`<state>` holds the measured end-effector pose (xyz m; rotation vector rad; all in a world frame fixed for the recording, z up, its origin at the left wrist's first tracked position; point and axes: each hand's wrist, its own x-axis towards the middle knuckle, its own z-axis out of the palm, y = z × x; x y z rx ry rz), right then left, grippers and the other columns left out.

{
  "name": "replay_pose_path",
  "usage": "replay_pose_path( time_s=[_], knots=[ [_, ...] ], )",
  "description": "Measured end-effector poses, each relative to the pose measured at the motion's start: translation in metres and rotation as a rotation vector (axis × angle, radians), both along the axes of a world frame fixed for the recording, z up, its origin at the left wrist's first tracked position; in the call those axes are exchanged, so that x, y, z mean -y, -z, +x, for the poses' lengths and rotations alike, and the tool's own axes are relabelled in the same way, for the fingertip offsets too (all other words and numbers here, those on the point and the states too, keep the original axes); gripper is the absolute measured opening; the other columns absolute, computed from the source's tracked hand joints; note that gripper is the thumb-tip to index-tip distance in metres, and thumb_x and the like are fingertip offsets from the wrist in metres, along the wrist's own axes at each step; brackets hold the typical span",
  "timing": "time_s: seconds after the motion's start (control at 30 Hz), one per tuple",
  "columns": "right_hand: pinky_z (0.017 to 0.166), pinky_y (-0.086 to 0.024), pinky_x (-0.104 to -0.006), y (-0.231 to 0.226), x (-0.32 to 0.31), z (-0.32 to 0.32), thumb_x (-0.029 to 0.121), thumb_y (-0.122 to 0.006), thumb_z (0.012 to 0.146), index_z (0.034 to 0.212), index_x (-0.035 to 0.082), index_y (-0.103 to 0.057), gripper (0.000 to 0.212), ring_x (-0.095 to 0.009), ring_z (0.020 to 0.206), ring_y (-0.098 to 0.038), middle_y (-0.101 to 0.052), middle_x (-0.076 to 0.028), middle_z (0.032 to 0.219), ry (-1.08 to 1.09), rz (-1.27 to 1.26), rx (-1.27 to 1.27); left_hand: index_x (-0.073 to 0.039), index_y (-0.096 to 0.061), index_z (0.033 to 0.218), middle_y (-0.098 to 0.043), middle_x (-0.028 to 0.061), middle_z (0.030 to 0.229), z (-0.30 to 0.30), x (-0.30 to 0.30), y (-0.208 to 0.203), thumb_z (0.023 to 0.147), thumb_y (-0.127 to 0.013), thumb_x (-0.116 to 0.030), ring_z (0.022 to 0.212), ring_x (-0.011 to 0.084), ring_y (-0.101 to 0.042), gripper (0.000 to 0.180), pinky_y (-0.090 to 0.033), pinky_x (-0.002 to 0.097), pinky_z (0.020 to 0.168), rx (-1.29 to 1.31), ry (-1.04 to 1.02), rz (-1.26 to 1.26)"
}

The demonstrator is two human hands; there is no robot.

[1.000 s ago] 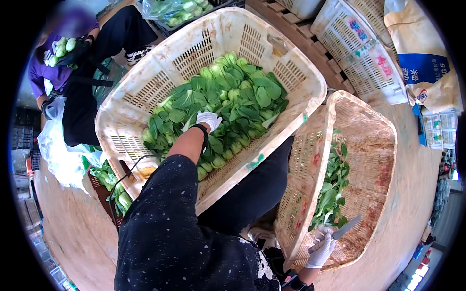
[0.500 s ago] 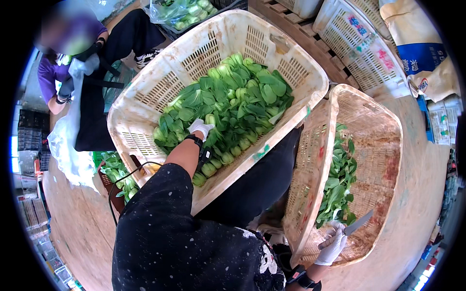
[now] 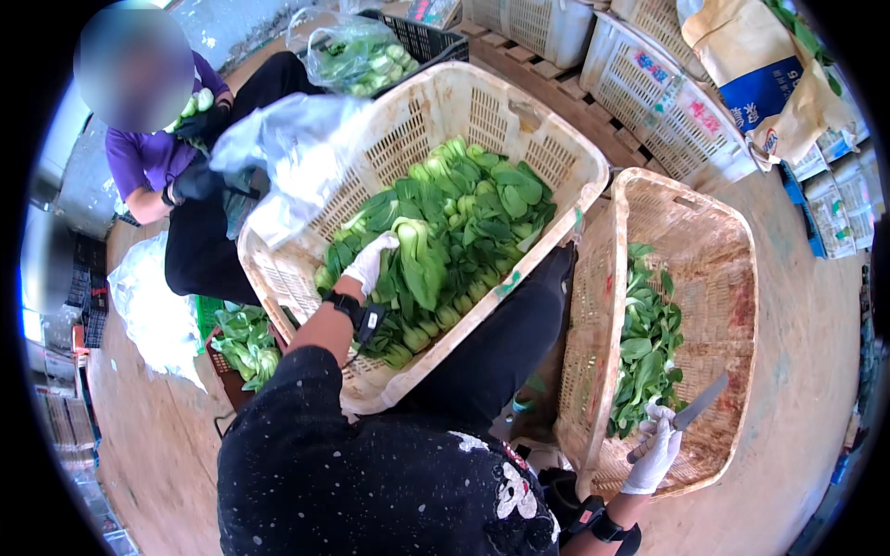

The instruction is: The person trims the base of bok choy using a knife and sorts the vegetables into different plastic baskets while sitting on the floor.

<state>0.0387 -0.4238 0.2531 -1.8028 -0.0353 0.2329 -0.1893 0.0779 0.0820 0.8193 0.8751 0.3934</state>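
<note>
My left hand (image 3: pixel 369 263), in a white glove, is closed on the pale base of a bok choy (image 3: pixel 421 264), whose leaves hang down over the pile. Beneath it a heap of bok choy (image 3: pixel 505 185) fills much of a large off-white slatted crate (image 3: pixel 593 176). On the right, my gloved right hand (image 3: pixel 656 454) grips a knife (image 3: pixel 702 402) with its blade pointing up and to the right. That hand is over a second, stained crate (image 3: pixel 751 306), where loose green leaves (image 3: pixel 644 347) lie along the left side.
At upper left a seated person in dark gloves holds vegetables and a clear plastic bag (image 3: pixel 287 139), which overhangs the large crate. A dark crate (image 3: pixel 445 46) holds bagged greens. More greens (image 3: pixel 246 345) sit left of my arm. Stacked crates (image 3: pixel 658 93) stand on a pallet (image 3: pixel 593 111) behind.
My left hand has lifted a bok choy from the pile. The knife in my right hand has risen slightly. The other person's plastic bag has swung over the crate's left corner.
</note>
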Motion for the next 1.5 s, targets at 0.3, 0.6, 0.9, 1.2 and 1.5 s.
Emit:
replay_pose_path(
  time_s=[0.3,0.6,0.9,1.2,1.5],
  knots=[
    [0.058,-0.040,-0.0182,-0.049,-0.001,-0.009,0.012,-0.050,0.095,0.112,0.001,-0.059,0.022,-0.005,0.065,-0.050,-0.056,0.000,0.079,-0.122,-0.158,0.160,-0.004,-0.045,0.131,-0.061,0.0056,0.111,0.134,0.124,-0.201,0.071,-0.078,-0.014,0.102,0.0165,-0.058,0.070,-0.047,0.0316,0.090,0.361,0.416,0.547],
    [0.059,-0.048,-0.0354,-0.088,-0.007,-0.009,0.008,-0.067,0.067,0.107,0.014,-0.064,0.040,-0.026,0.063,-0.058,-0.054,-0.007,0.070,-0.180,-0.628,0.872,-0.010,-0.039,0.133,-0.052,0.0020,0.122,0.215,0.283,-0.204,0.064,-0.083,-0.001,0.112,0.0118,-0.050,0.083,-0.045,0.0293,0.094,0.633,0.950,0.345],
    [0.054,-0.044,-0.0352,-0.064,0.016,-0.003,0.014,-0.067,0.069,0.085,0.013,-0.056,0.020,-0.022,0.062,-0.055,-0.048,-0.004,0.066,-0.119,-0.770,0.900,-0.004,-0.060,0.106,-0.067,0.0046,0.099,0.224,0.325,-0.202,0.069,-0.082,-0.017,0.093,0.0119,-0.062,0.045,-0.050,0.0291,0.081,0.548,1.042,0.860],
    [0.065,-0.050,-0.0443,-0.041,0.079,0.040,0.022,-0.058,0.086,0.094,0.007,-0.060,0.017,-0.032,0.069,-0.066,-0.066,-0.014,0.074,0.130,-0.910,0.283,-0.006,-0.054,0.109,-0.059,0.0065,0.102,0.230,0.337,-0.208,0.058,-0.089,-0.014,0.092,0.0172,-0.059,0.063,-0.049,0.0312,0.082,0.671,0.962,0.900],
    [0.100,-0.039,-0.0322,-0.056,0.039,0.019,0.021,-0.081,0.073,0.127,0.001,-0.049,0.066,-0.016,0.116,-0.048,-0.050,-0.008,0.126,-0.243,0.139,0.417,-0.003,-0.052,0.113,-0.063,0.0072,0.097,0.235,0.359,-0.190,0.064,-0.086,-0.017,0.090,0.0164,-0.061,0.062,-0.049,0.0310,0.081,0.624,0.917,0.706]
  ],
)
